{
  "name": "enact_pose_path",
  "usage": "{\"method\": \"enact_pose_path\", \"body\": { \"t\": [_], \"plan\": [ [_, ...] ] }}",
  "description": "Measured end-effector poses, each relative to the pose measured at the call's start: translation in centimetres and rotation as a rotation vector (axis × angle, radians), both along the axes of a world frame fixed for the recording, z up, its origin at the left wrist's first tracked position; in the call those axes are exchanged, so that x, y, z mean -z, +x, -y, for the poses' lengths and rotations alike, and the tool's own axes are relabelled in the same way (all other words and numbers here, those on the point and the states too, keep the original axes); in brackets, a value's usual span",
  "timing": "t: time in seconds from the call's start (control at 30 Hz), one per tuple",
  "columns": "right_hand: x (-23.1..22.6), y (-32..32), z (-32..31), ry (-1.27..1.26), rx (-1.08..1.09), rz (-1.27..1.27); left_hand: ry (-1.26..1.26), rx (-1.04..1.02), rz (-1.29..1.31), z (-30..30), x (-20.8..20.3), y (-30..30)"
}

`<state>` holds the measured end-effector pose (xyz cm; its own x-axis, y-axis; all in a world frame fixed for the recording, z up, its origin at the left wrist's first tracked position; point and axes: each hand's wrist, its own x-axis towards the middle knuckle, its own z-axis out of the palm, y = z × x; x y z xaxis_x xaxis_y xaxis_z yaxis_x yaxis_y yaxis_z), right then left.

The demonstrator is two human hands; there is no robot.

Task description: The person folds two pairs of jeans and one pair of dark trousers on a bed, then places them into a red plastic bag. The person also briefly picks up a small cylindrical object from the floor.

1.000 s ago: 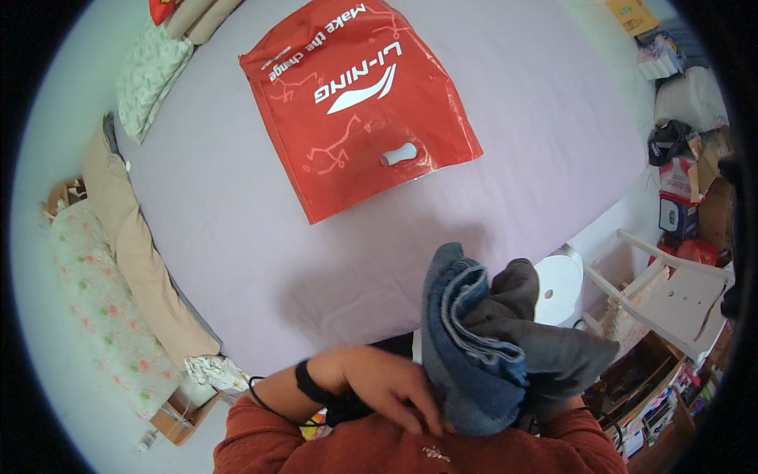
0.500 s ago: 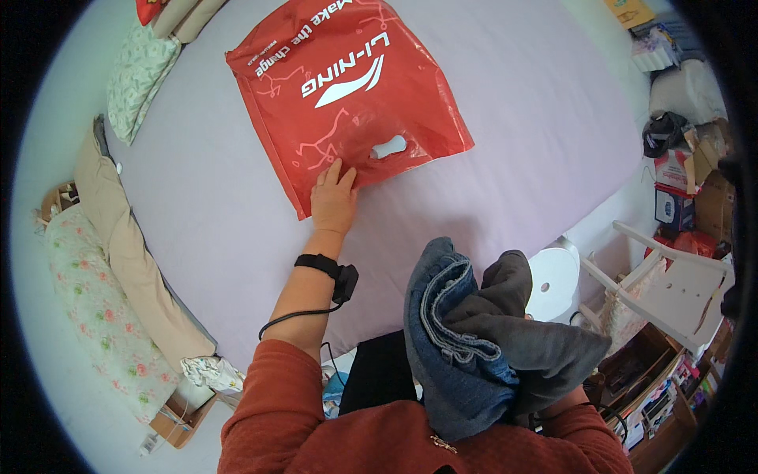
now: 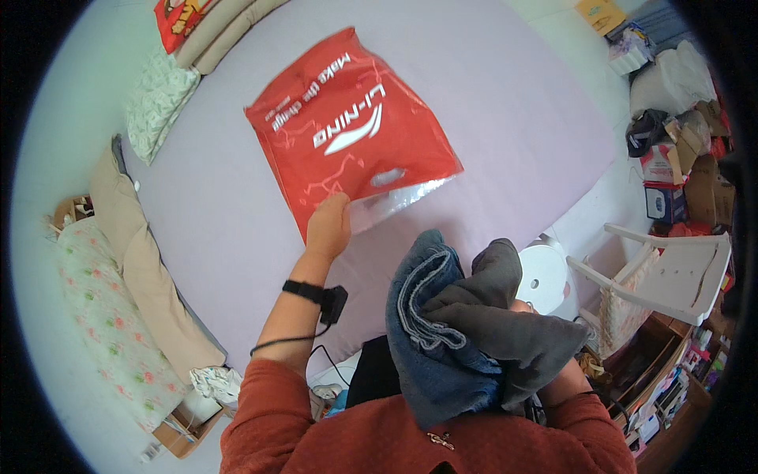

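1. Right now I am pinching the near corner of the red plastic bag point(image 3: 347, 138) with my left hand point(image 3: 328, 229), fingers closed on its edge and lifting it off the bed point(image 3: 513, 118).
2. Whether anything is lying inside the bag, I cannot tell; it is looking flat, glossy and creased, with a cut-out handle slot and white print.
3. Against my chest I am carrying folded clothes point(image 3: 466, 332): blue denim with a frayed hem wrapped in soft dark grey fabric.
4. These clothes are covering my right hand, so I cannot tell its grip.
5. Lilac sheeting is covering the bed smoothly.
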<state>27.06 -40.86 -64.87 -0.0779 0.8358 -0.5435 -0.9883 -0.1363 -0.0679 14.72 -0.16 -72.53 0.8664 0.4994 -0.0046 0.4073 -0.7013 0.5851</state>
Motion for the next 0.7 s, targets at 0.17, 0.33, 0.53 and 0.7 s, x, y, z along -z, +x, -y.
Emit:
{"method": "enact_pose_path", "body": {
  "t": [0.17,0.33,0.53,0.7],
  "plan": [
    [-1.8,0.7,-1.1,0.097,-0.037,0.025,-0.095,-0.019,0.000,4.0,-11.0,-1.8],
    [-3.5,2.7,-5.0,0.166,-0.214,0.156,-0.079,-0.083,0.057,7.5,-19.6,-4.3],
    [-8.7,2.5,-7.1,0.031,-0.374,0.396,-0.167,-0.153,0.208,8.9,-26.1,-7.2],
    [-10.7,2.5,-7.8,0.046,-0.438,0.499,-0.262,-0.168,0.226,10.8,-30.8,-9.2]
  ]
}}
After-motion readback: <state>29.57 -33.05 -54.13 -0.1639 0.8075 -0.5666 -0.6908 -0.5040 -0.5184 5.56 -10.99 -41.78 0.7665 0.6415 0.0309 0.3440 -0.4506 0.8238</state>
